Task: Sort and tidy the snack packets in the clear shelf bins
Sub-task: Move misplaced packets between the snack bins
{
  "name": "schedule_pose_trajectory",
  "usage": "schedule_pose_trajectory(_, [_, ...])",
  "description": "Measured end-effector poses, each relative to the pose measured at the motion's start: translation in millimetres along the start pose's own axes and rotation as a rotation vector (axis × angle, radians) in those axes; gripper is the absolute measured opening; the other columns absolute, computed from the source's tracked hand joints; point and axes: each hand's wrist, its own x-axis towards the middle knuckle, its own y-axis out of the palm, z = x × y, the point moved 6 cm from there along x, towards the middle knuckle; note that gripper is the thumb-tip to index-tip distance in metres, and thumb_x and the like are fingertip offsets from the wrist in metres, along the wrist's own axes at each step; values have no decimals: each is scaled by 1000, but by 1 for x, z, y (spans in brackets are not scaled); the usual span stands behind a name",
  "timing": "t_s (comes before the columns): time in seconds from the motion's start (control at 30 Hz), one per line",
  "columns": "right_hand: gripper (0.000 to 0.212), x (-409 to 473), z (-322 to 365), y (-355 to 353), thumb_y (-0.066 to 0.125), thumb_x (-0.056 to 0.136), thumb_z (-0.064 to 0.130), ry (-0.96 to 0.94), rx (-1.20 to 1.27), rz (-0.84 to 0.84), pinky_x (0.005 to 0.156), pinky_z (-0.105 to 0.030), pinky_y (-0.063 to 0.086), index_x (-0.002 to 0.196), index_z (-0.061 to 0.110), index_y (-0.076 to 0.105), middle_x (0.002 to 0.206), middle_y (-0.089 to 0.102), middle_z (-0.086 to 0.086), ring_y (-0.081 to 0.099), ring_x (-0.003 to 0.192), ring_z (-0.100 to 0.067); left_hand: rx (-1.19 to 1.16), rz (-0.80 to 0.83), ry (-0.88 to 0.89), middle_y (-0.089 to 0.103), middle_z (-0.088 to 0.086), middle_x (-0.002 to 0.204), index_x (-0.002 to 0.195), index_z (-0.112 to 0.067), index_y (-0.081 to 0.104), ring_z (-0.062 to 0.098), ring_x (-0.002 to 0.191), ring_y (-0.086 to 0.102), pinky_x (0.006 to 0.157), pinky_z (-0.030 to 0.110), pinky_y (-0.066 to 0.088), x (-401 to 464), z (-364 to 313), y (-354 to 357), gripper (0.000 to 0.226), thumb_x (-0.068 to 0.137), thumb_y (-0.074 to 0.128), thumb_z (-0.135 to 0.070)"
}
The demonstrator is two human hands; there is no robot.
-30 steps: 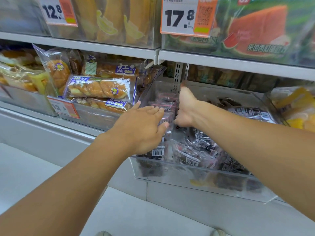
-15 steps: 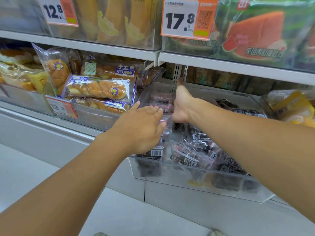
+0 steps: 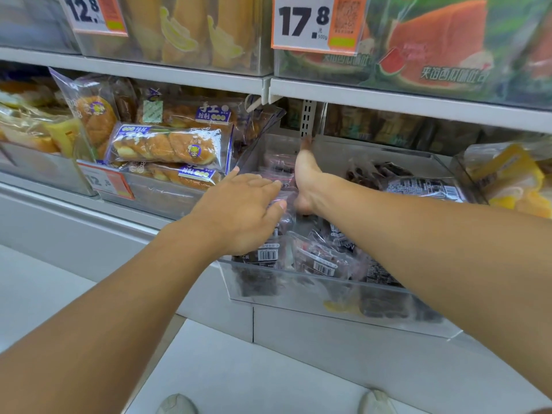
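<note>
Packets sit in the clear bin right under my fingers, long sides running left-right. Left hand hovers flat and nearer; right hand reaches deeper, grip hidden, can't tell.

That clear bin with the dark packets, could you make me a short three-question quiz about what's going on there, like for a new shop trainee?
1. True or false: both hands reach into the clear bin of dark snack packets.
2. Which price tag hangs directly above that bin? A) 12.8 B) 17.8 C) 9.9
3. Fill in: the bin to the left holds packets of twisted ____.

Key
1. True. The left hand lies over the packets on the bin's left side; the right hand reaches deeper toward the back.
2. B, the 17.8 tag.
3. Bread: the twisted bread packets.
</note>
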Motion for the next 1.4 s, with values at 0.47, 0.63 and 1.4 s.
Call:
schedule_pose_trajectory(0.47, [99, -31, 1, -14, 12, 84, 87, 150, -255, 220, 111, -70, 16, 159, 23, -2, 166, -6, -15, 5, 151, -43, 185, 87, -43, 24, -2, 165, 161, -24, 7, 17, 154, 14, 125, 43, -6, 7, 1, 6, 58, 106, 9, -44])
schedule_pose_trajectory(0.63, [110, -25, -13, -2, 16, 76, 94, 146, -59, 291, 119, -63, 10, 159, 23, 3, 167, 3, -8, 13, 152, -34, 164, 70, -44, 26, 0, 165, 161, -23, 10, 18, 153, 16, 125, 44, -3, 8, 1, 6, 59, 106, 12, -45])
schedule_pose_trajectory(1.4, [91, 10, 17, -6, 38, 76, 85, 94, 318, 222, 80, -54, 52, 138, 19, 50, 144, 50, -12, 58, 113, -29, 234, -222, -145, 69, 4, 96, 94, -22, 64, 26, 82, 53, 78, 36, 30, 9, -9, -17, 38, 103, 37, -48])
